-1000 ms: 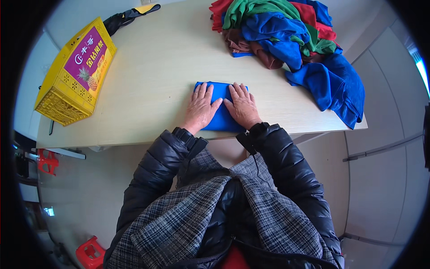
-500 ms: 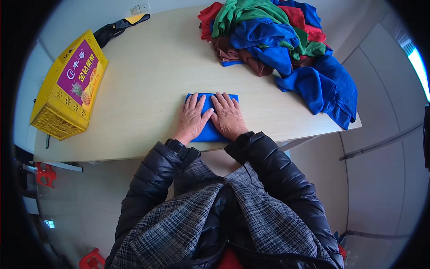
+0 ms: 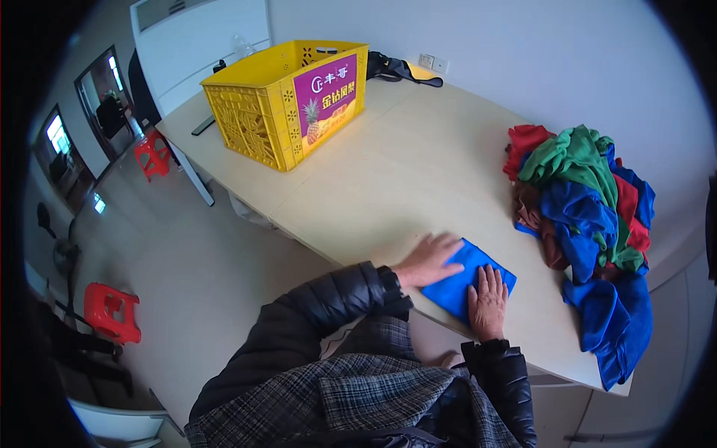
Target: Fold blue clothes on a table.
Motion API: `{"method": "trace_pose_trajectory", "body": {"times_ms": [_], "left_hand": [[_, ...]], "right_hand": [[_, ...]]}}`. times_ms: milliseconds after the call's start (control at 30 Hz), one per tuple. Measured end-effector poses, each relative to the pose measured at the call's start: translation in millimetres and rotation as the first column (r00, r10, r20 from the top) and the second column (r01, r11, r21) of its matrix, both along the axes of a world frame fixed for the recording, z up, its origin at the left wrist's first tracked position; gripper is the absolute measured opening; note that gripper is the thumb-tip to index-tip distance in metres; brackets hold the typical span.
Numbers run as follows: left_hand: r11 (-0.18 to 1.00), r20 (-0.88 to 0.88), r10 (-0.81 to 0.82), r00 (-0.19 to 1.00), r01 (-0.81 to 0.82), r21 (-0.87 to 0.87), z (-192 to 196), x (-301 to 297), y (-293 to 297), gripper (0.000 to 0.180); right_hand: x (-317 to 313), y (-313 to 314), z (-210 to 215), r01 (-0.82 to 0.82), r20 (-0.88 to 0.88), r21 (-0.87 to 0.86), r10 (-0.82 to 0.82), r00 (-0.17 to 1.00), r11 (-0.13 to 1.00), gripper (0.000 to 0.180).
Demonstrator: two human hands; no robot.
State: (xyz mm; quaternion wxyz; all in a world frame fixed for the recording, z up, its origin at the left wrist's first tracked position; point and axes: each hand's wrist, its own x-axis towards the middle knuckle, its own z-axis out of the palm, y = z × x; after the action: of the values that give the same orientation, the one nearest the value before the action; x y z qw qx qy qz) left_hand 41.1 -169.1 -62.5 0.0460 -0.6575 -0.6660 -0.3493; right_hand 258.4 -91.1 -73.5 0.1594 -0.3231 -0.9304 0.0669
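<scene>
The folded blue cloth (image 3: 467, 280) is pinned flat under both hands; left hand (image 3: 428, 260) is spread at its left edge, right hand (image 3: 488, 300) flat upon it; its long axis seemingly runs along the table (image 3: 388, 187) edge.

View swings left across the desk (image 3: 418, 179), yellow crate (image 3: 287, 101) now ahead, left hand (image 3: 427, 260) sliding off the folded blue cloth (image 3: 467, 280), right hand (image 3: 488, 301) now pressing its near edge

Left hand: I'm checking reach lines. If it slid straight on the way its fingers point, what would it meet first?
Probably the pile of coloured cloths; the left hand first crosses the blue cloth.
</scene>
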Motion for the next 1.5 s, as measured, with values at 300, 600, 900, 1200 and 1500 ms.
{"method": "trace_pose_trajectory", "body": {"times_ms": [300,600,900,1200,1500], "left_hand": [[0.464,-0.233,0.884,0.404,-0.712,0.526,168.4,-295.1,-111.7,0.051],[0.419,-0.333,0.892,0.307,-0.837,0.352,188.9,-381.4,-138.4,0.039],[0.437,-0.192,0.899,0.393,-0.803,0.406,187.9,-386.4,-144.8,0.014],[0.521,-0.183,0.851,0.492,-0.747,0.413,203.5,-355.0,-163.9,0.012],[0.571,-0.21,0.82,0.532,-0.739,0.357,206.3,-356.1,-168.8,0.012]], "right_hand": [[-10.0,-2.9,12.5,0.017,0.05,-0.006,-0.017,0.999,1.0,0.056],[-12.4,-4.5,12.0,0.032,0.069,0.0,-0.031,0.997,1.0,0.056],[-17.5,-3.3,13.0,0.015,0.044,0.021,-0.016,0.999,1.0,0.057],[-20.4,-18.2,20.5,0.046,0.073,0.015,-0.047,0.996,0.999,0.056],[-20.1,-18.3,19.4,0.033,0.079,0.042,-0.036,0.996,0.999,0.056]]}}
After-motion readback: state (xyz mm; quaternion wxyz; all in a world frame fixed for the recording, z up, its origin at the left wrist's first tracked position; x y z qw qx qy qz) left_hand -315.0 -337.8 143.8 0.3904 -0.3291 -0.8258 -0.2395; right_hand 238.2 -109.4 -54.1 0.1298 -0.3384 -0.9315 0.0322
